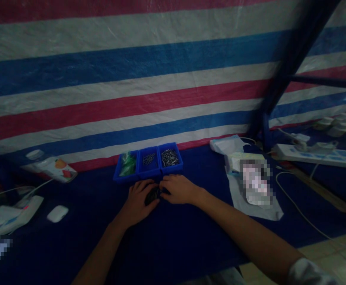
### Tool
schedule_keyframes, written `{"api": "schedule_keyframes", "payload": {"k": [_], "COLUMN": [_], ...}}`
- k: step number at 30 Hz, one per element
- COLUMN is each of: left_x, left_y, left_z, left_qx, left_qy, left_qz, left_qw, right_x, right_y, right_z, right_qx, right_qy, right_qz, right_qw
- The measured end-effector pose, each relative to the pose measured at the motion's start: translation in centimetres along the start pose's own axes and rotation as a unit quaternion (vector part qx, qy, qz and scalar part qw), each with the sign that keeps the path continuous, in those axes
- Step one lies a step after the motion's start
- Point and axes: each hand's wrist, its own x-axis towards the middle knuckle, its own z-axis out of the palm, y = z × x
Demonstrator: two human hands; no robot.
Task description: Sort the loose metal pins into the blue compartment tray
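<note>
On the dark blue table, my left hand (141, 202) curves around a small dark heap of thin metal pieces (153, 195), its thumb along the near side. My right hand (180, 189) meets it from the right, fingers bent and pressed together at the edge of the heap; whatever they pinch is too small to make out. Just beyond both hands stand joined blue bins. The left bin (116, 176) holds a green plastic bag (127, 164), the middle bin (149, 173) a few thin metal pins (149, 159), and the right bin (173, 168) many metal pins (169, 157).
A white bottle (55, 167) and a small white case (57, 213) are on the left, near a power strip (27, 215). To the right lie a white plastic sheet (235, 198), a blurred packet (256, 182) and cables. A striped tarp (131, 99) hangs behind the table.
</note>
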Motion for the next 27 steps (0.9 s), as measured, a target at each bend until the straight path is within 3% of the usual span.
{"api": "schedule_keyframes", "payload": {"k": [11, 23, 27], "left_x": [0.4, 0.6, 0.6], "left_y": [0.0, -0.5, -0.5], "left_z": [0.2, 0.3, 0.3], "left_qx": [-0.006, -0.014, -0.027], "left_qy": [0.010, 0.019, 0.023], "left_qz": [0.008, 0.031, 0.027], "left_qw": [1.000, 0.999, 0.999], "right_x": [-0.4, -0.8, -0.7], "right_y": [-0.6, -0.6, -0.7], "right_z": [2.2, 2.2, 1.9], "right_qx": [-0.029, 0.044, 0.120], "right_qy": [0.061, 0.092, 0.134], "right_qz": [0.009, -0.013, -0.003], "right_qw": [0.998, 0.995, 0.984]}}
